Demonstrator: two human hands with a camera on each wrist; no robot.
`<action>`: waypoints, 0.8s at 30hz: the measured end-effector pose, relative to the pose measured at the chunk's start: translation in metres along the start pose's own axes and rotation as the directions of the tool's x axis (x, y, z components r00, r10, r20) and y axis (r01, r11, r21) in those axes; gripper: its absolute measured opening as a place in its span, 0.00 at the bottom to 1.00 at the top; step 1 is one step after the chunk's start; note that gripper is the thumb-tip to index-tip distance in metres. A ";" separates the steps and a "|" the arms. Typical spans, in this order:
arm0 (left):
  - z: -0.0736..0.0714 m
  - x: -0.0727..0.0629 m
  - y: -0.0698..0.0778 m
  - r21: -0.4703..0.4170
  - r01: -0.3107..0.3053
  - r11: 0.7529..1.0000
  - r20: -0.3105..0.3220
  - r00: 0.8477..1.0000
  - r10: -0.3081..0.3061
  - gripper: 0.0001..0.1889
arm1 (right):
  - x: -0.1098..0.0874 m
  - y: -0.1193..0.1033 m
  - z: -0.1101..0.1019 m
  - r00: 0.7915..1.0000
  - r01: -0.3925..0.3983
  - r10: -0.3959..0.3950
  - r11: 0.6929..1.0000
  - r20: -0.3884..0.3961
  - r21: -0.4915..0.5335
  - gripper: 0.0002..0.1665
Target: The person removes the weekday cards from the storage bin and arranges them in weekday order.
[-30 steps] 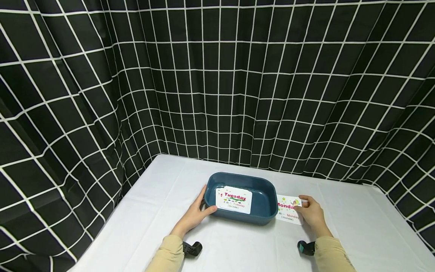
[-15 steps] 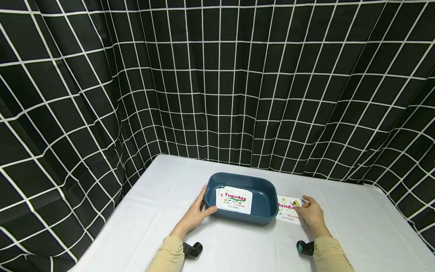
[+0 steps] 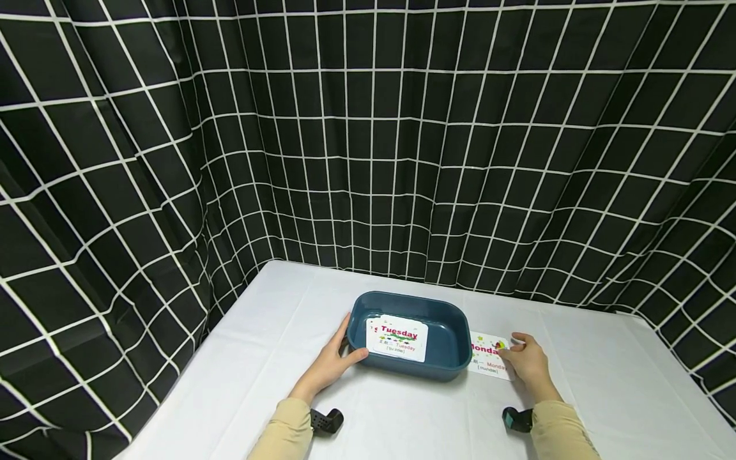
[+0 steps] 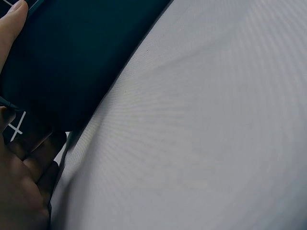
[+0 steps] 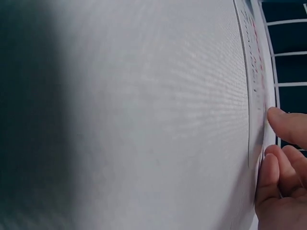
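A dark blue plastic basin (image 3: 402, 368) sits on the white table. Inside it lies a stack of printed cards, topped by one reading "Tuesday" (image 3: 397, 338). My left hand (image 3: 329, 364) holds the basin's left end, thumb over the near rim and fingers along the side wall; the left wrist view shows this wall (image 4: 81, 52) close up. Right of the basin a card reading "Monday" (image 3: 489, 367) lies flat, its left edge partly hidden by the basin. Bent fingers of my right hand (image 3: 531, 364) rest at that card's right edge, with thumb and fingertips apart.
White cloth covers the table (image 3: 437, 421). A black curtain with a white grid (image 3: 391, 140) stands behind and at both sides. Black devices are strapped to the left wrist (image 3: 328, 421) and right wrist (image 3: 517, 420).
My right fingertips have shifted slightly right, uncovering more of the picture in the Monday card's upper right corner. The left hand, basin and stacked cards stay essentially in place.
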State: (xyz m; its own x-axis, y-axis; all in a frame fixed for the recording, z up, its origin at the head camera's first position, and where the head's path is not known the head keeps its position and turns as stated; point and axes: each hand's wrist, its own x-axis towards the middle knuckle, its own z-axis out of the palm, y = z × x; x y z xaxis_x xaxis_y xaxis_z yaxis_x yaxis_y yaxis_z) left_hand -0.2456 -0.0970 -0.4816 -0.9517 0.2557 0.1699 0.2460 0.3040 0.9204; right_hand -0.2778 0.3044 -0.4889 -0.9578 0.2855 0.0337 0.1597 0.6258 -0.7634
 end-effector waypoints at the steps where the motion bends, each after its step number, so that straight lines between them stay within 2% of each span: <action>1: 0.000 0.000 0.000 0.002 -0.001 1.000 0.000 1.000 0.001 0.45 | 0.000 0.000 -0.001 1.000 0.008 -0.008 1.000 -0.004 -0.004 0.34; 5: 0.000 0.000 0.001 0.006 -0.001 1.000 0.001 1.000 0.001 0.45 | 0.000 0.000 -0.004 1.000 0.007 -0.007 1.000 0.001 0.004 0.33; 12: 0.000 0.000 0.001 0.004 0.003 1.000 -0.004 1.000 -0.003 0.44 | -0.001 0.000 -0.007 0.999 -0.030 0.028 0.995 0.019 0.095 0.34; 24: 0.000 -0.001 0.002 0.024 -0.007 1.000 -0.008 1.000 0.007 0.43 | -0.004 -0.014 -0.007 0.999 0.023 -0.018 0.994 -0.044 0.110 0.29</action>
State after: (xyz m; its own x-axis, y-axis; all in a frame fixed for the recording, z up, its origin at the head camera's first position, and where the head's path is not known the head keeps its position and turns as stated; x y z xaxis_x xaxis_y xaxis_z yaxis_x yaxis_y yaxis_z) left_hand -0.2444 -0.0967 -0.4801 -0.9514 0.2506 0.1788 0.2565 0.3240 0.9106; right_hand -0.2745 0.2993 -0.4742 -0.9490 0.3058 0.0762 0.1101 0.5484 -0.8289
